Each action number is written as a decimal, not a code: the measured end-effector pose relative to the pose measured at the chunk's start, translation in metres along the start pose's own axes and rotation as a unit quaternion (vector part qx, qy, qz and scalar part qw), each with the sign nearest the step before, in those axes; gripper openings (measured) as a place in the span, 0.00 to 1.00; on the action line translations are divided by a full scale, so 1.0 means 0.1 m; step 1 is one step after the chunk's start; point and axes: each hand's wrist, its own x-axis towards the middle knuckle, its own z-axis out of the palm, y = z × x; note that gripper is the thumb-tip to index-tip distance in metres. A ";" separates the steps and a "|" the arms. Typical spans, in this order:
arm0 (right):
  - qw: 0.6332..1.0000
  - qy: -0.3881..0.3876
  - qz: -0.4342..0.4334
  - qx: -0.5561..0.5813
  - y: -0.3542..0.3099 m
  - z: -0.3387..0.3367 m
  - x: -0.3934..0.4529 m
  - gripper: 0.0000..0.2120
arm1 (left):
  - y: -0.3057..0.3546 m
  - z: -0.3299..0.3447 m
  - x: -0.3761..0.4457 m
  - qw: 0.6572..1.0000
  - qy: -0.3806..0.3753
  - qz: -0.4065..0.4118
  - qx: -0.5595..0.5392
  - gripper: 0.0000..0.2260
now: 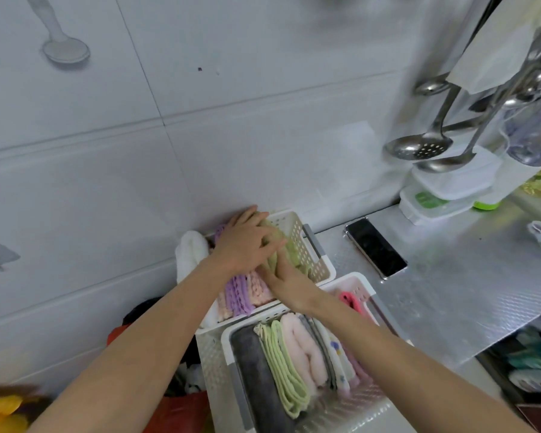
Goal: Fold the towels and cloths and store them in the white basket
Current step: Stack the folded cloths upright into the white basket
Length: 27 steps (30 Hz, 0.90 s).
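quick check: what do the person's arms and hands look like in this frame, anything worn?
Both forearms are bare right to the bottom edge of the picture: no sleeves in view. The left hand and the right hand carry no gloves. No watch, bracelet or wristband shows on either wrist, and no ring can be made out on the fingers that show. No markings or tape visible.

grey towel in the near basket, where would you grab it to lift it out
Pinch the grey towel along its exposed top fold, coming straight down from above. It stands on edge against the near basket's left wall with the green cloth packed beside it, so only the top is free.
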 end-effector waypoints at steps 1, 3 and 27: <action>1.000 -0.020 0.016 0.008 -0.03 -0.06 -0.06 0.29 | 0.00 0.01 0.00 1.000 0.002 -0.013 0.004 0.23; 0.996 -0.013 0.075 0.048 -0.05 -0.23 -0.09 0.16 | -0.05 0.03 -0.03 0.999 -0.002 -0.032 -0.011 0.29; 0.939 0.004 0.247 0.238 0.43 -0.01 0.92 0.29 | -0.22 0.20 -0.25 0.987 -0.047 -0.020 -0.156 0.36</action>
